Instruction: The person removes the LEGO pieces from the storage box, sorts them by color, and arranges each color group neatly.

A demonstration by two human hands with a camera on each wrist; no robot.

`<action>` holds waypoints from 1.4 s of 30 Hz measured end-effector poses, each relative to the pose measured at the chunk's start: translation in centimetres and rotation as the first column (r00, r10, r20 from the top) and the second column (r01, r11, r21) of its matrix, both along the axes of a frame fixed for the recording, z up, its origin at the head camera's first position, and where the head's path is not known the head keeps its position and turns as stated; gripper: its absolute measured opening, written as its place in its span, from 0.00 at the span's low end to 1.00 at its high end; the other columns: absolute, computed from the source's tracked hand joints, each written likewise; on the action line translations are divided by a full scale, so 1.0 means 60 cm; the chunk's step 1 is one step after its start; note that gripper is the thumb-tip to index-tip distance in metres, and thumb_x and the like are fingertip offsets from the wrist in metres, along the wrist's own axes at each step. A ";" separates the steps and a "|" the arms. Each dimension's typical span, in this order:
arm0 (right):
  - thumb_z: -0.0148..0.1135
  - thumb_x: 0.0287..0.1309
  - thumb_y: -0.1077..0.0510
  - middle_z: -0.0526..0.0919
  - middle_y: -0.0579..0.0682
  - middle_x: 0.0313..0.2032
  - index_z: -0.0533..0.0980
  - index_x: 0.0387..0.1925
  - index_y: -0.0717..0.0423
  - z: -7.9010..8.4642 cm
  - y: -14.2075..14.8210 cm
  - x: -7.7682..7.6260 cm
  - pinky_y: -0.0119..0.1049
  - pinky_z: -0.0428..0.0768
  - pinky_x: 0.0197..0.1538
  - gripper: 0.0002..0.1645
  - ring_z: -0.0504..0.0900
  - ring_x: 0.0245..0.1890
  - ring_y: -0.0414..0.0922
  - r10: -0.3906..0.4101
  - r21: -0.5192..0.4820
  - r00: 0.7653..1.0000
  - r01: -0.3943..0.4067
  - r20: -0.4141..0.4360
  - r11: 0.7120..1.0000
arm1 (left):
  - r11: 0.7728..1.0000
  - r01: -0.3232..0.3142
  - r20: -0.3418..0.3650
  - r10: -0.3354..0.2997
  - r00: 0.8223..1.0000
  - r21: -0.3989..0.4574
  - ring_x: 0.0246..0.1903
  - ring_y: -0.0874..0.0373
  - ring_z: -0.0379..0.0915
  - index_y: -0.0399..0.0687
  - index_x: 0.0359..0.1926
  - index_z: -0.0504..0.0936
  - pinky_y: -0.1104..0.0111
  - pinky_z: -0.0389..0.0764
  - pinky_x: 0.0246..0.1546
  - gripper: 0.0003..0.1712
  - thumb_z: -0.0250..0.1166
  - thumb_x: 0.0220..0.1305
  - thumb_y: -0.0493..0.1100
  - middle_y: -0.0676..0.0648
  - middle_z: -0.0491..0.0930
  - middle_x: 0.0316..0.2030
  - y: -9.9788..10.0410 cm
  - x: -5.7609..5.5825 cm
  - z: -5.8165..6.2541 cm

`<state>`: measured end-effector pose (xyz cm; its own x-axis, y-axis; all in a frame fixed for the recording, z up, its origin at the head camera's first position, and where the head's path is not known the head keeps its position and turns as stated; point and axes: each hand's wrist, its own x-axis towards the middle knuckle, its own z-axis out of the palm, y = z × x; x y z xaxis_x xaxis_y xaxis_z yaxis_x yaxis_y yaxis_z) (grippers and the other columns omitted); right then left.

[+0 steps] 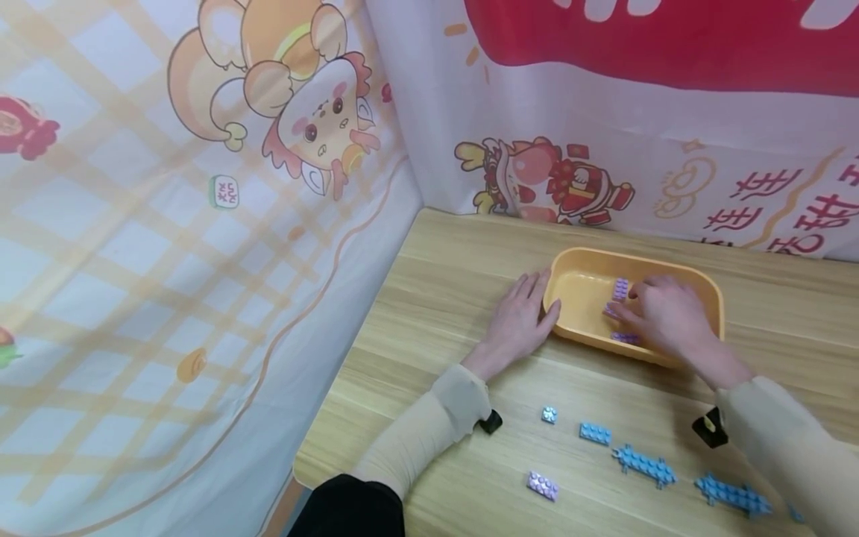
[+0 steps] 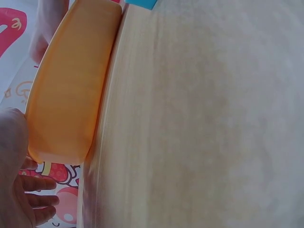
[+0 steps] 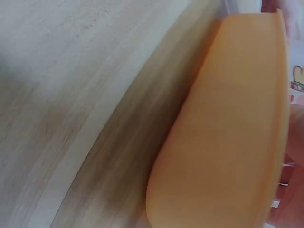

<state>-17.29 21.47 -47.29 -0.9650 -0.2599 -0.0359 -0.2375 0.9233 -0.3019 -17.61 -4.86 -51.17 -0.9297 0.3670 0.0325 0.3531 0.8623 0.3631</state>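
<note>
An orange plastic tub [image 1: 582,298] stands on the table, with several purple toy building bricks [image 1: 620,289] inside it. My left hand [image 1: 520,317] rests against the tub's left end, thumb near the front rim and fingers extended, as the left wrist view also shows. Over the tub's right part, my right hand [image 1: 671,313] reaches in, thumb and forefinger apart beside the purple bricks. Its other fingers are partly hidden. In the right wrist view the tub's wall [image 3: 218,128] covers most of that hand's work.
Nearer the front of the wooden table [image 1: 416,298] lie a small blue brick [image 1: 549,415], a longer blue brick [image 1: 595,432], two spiky blue pieces [image 1: 644,466], and a purple brick [image 1: 542,485]. Printed cloth [image 1: 429,112] hangs behind and at the left.
</note>
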 end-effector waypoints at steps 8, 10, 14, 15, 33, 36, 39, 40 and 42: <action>0.65 0.76 0.38 0.79 0.55 0.26 0.76 0.21 0.52 -0.016 -0.016 -0.023 0.57 0.79 0.43 0.30 0.78 0.35 0.56 -0.008 0.026 1.000 0.008 -0.013 1.000 | 1.000 -0.002 -0.001 0.002 1.000 -0.007 0.87 0.47 0.56 0.53 0.90 0.49 0.58 0.57 0.90 0.41 0.41 0.88 0.64 0.41 0.61 0.86 0.001 0.002 0.001; 0.64 0.76 0.36 0.77 0.53 0.24 0.74 0.19 0.50 -0.019 -0.018 -0.029 0.58 0.79 0.45 0.33 0.77 0.34 0.56 -0.023 0.038 1.000 0.023 0.005 0.999 | 1.000 -0.003 -0.002 0.003 1.000 -0.006 0.87 0.47 0.56 0.53 0.90 0.49 0.58 0.57 0.90 0.41 0.42 0.88 0.64 0.42 0.61 0.86 0.001 0.002 0.003; 0.62 0.76 0.33 0.74 0.52 0.22 0.69 0.15 0.49 -0.025 -0.017 -0.036 0.61 0.78 0.50 0.37 0.76 0.32 0.56 -0.060 0.060 0.998 0.059 0.028 0.996 | 1.000 0.003 0.009 -0.003 1.000 -0.010 0.88 0.47 0.54 0.54 0.90 0.48 0.59 0.55 0.90 0.42 0.40 0.88 0.65 0.42 0.59 0.87 0.002 0.002 0.004; 0.62 0.76 0.33 0.74 0.52 0.22 0.69 0.15 0.49 -0.026 -0.017 -0.037 0.63 0.77 0.51 0.37 0.76 0.33 0.56 -0.067 0.063 0.997 0.066 0.027 0.996 | 1.000 0.004 0.011 -0.004 1.000 -0.012 0.88 0.48 0.54 0.54 0.91 0.48 0.59 0.55 0.91 0.42 0.40 0.88 0.65 0.42 0.59 0.87 0.003 0.002 0.004; 0.62 0.76 0.41 0.75 0.53 0.21 0.69 0.12 0.52 -0.035 -0.034 -0.043 0.69 0.70 0.58 0.36 0.75 0.34 0.58 -0.148 -0.021 0.989 0.149 0.028 0.989 | 1.000 -0.001 0.008 0.001 1.000 -0.010 0.87 0.47 0.55 0.52 0.90 0.49 0.57 0.57 0.90 0.41 0.42 0.88 0.64 0.42 0.60 0.87 -0.002 0.003 0.007; 0.63 0.75 0.45 0.78 0.56 0.23 0.70 0.14 0.53 -0.037 -0.034 -0.042 0.69 0.70 0.58 0.33 0.76 0.35 0.59 -0.153 -0.025 0.988 0.153 0.000 0.988 | 1.000 0.005 0.001 -0.005 1.000 -0.006 0.87 0.46 0.55 0.51 0.90 0.50 0.56 0.57 0.90 0.41 0.42 0.88 0.63 0.41 0.60 0.86 -0.002 0.003 0.005; 0.63 0.77 0.45 0.80 0.57 0.25 0.72 0.17 0.54 -0.034 -0.030 -0.040 0.69 0.71 0.57 0.31 0.76 0.35 0.59 -0.154 -0.027 0.988 0.154 -0.005 0.988 | 1.000 0.009 -0.002 -0.009 1.000 -0.005 0.87 0.46 0.55 0.51 0.90 0.50 0.57 0.56 0.90 0.41 0.40 0.88 0.64 0.41 0.60 0.86 -0.002 0.002 0.004; 0.63 0.77 0.44 0.80 0.57 0.25 0.73 0.19 0.55 -0.032 -0.029 -0.038 0.68 0.71 0.56 0.31 0.76 0.34 0.58 -0.146 -0.028 0.989 0.145 -0.009 0.989 | 1.000 0.009 -0.002 -0.009 1.000 -0.006 0.87 0.46 0.54 0.51 0.90 0.50 0.58 0.56 0.90 0.41 0.39 0.88 0.64 0.41 0.60 0.87 -0.002 0.002 0.004; 0.63 0.78 0.41 0.81 0.57 0.26 0.77 0.21 0.57 -0.029 -0.024 -0.031 0.66 0.71 0.54 0.31 0.76 0.34 0.57 -0.125 -0.040 0.992 0.124 -0.020 0.991 | 1.000 0.011 -0.002 -0.011 1.000 -0.011 0.87 0.46 0.54 0.52 0.90 0.49 0.58 0.56 0.90 0.41 0.38 0.88 0.65 0.41 0.60 0.87 -0.002 0.001 0.003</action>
